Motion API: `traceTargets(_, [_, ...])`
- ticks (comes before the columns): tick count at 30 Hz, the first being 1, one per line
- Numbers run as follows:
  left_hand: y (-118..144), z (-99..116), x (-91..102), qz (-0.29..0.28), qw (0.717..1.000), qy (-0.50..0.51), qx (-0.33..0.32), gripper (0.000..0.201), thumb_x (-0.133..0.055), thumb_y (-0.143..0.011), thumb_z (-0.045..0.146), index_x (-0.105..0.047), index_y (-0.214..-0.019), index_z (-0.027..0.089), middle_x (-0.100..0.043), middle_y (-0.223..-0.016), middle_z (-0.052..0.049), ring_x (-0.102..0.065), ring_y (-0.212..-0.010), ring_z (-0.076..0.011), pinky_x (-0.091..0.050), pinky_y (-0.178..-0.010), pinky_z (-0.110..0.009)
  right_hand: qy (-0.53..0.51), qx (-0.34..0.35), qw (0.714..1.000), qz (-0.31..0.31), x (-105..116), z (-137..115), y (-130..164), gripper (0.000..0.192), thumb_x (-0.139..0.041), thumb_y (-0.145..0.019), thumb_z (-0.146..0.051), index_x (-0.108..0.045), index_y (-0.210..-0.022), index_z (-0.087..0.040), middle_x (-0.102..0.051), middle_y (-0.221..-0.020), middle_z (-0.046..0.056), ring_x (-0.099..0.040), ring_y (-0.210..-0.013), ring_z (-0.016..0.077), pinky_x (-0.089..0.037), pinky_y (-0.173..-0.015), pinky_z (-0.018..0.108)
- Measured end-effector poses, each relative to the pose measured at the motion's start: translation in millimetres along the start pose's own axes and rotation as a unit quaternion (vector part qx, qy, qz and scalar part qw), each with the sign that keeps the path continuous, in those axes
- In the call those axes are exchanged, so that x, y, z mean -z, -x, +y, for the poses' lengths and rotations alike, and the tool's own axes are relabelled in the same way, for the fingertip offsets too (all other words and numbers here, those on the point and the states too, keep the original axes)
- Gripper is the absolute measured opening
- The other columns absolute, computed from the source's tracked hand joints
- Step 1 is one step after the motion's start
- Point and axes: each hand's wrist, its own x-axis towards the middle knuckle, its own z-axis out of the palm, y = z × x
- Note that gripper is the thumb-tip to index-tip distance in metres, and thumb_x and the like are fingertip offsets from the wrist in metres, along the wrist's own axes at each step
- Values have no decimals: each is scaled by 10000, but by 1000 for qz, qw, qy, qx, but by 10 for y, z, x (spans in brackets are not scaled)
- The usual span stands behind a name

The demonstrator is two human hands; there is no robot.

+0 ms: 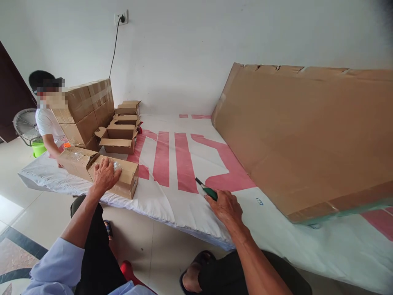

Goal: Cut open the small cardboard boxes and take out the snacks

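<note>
My left hand point(106, 174) rests on top of a closed cardboard box point(125, 178), its fingers stretched out over the lid near some clear tape. Directly left of it, another cardboard box point(78, 159) lies end to end with the first along the front edge of the covered surface. In my right hand point(227, 207) is a green-handled utility knife point(210, 192), its dark tip pointing up and left. The knife is held above the white and red cover, apart from the boxes. My right fingers are wrapped around the handle, and the palm side is hidden.
Open cardboard boxes point(118, 137) stand behind the left hand, beside stacked taped boxes point(86, 110). At the left a person point(50, 127) reaches toward the boxes. A large cardboard sheet point(307, 135) leans on the wall at right. A fan point(26, 123) stands far left.
</note>
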Motion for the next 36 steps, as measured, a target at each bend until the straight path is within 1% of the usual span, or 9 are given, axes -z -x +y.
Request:
traceTargets(6, [173,485,-6,2,1000,8,18,494,-525,-1033,395,-632,-1422,111,-523,-1596,-265,-438,-1517,-413,-349,-1211,-606,23,-11,1000,7,-5,-33,18,429,-521,-987,-439,-737,-1210,-143,-722,-1230,212,-656,-1153,387,-522,-896,467])
traceTargets(10, [293,737,112,-7,999,37,-12,408,-523,-1047,409,-691,-1302,138,-599,-1510,-237,-517,-1430,-408,-423,-1145,-586,32,-5,999,27,-30,-9,52,402,-475,-987,-384,-741,-1161,-137,-726,-1190,224,-663,-1119,381,-519,-888,468])
traceTargets(12, [295,681,185,-8,998,64,-13,352,-528,-1047,396,-707,-1249,169,-636,-1468,-201,-579,-1362,-383,-467,-1107,-553,21,-4,999,36,-35,1,75,420,-456,-980,-378,-733,-1170,-126,-724,-1198,232,-662,-1124,384,-517,-901,473])
traceTargets(15, [217,381,221,17,993,99,56,358,-572,-1008,344,-693,-1302,180,-631,-1491,-190,-614,-1335,-376,-492,-1101,-536,-23,1,998,55,-32,6,104,484,-421,-971,-415,-715,-1209,-113,-721,-1204,240,-661,-1127,390,-516,-923,488])
traceTargets(17, [153,147,180,14,984,147,97,425,-593,-979,335,-680,-1358,166,-680,-1427,-193,-657,-1282,-363,-510,-1097,-505,-69,3,995,73,-28,-7,111,527,-395,-967,-453,-702,-1231,-117,-722,-1194,235,-664,-1123,385,-518,-931,488])
traceTargets(20, [127,-77,68,-19,960,263,89,441,-568,-971,360,-710,-1350,185,-776,-1278,-130,-717,-1182,-313,-547,-1053,-421,-142,9,985,94,-22,-67,104,563,-370,-961,-510,-690,-1245,-143,-731,-1185,217,-668,-1124,367,-521,-939,477])
traceTargets(23, [188,-126,-32,-3,938,337,77,463,-553,-955,390,-730,-1338,200,-797,-1260,-92,-722,-1183,-298,-553,-1036,-388,-192,25,976,99,-19,-174,102,594,-373,-945,-564,-678,-1239,-149,-737,-1192,221,-672,-1118,368,-520,-935,476])
traceTargets(28, [237,-177,-133,15,918,388,82,556,-596,-913,493,-727,-1349,173,-794,-1254,-107,-724,-1169,-307,-550,-1043,-405,-295,38,952,73,7,-421,180,573,-425,-933,-635,-662,-1189,-180,-754,-1120,202,-692,-1059,361,-532,-890,464])
traceTargets(36, [32,-328,-148,3,901,428,70,652,-628,-854,625,-750,-1276,144,-798,-1203,-121,-706,-1141,-314,-566,-984,-395,-467,40,883,-3,82,-645,229,570,-559,-918,-687,-661,-1162,-182,-763,-959,115,-678,-836,258,-544,-767,403])
